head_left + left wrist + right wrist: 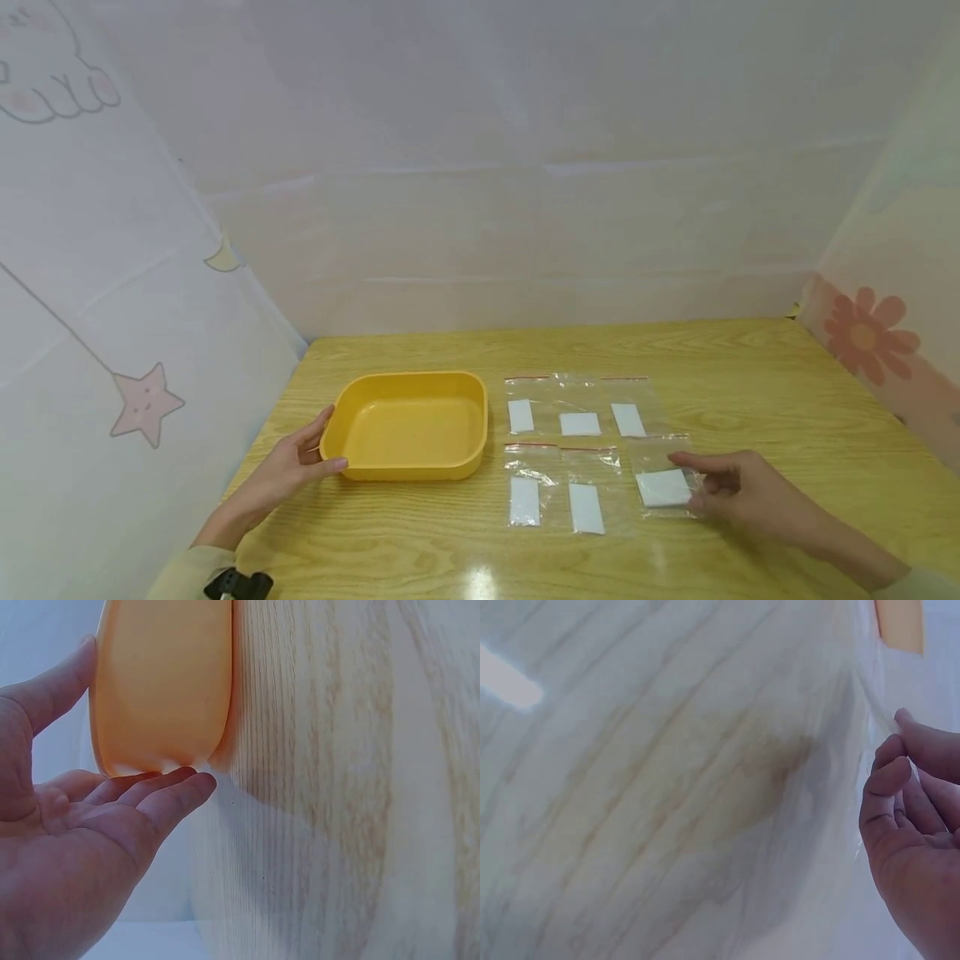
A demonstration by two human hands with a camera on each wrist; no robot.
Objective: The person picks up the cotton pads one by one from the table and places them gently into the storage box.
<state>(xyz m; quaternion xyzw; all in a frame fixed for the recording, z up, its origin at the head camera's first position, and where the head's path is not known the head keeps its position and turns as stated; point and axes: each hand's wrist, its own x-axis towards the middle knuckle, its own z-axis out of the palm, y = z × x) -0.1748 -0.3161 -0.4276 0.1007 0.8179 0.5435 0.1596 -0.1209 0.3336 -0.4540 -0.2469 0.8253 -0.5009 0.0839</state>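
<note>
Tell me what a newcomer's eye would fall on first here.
Probably the yellow, rounded rectangular plastic basin, at the left of the wood-grained table, its left end touched by the left hand. Next come six clear plastic zip bags with white rectangular pieces, in two rows right of the basin. The right hand pinches the nearer row's rightmost bag.

Soft, even light, with glare on the wooden desk [442, 533]; the right wrist view looks hazy, perhaps unfocused.
</note>
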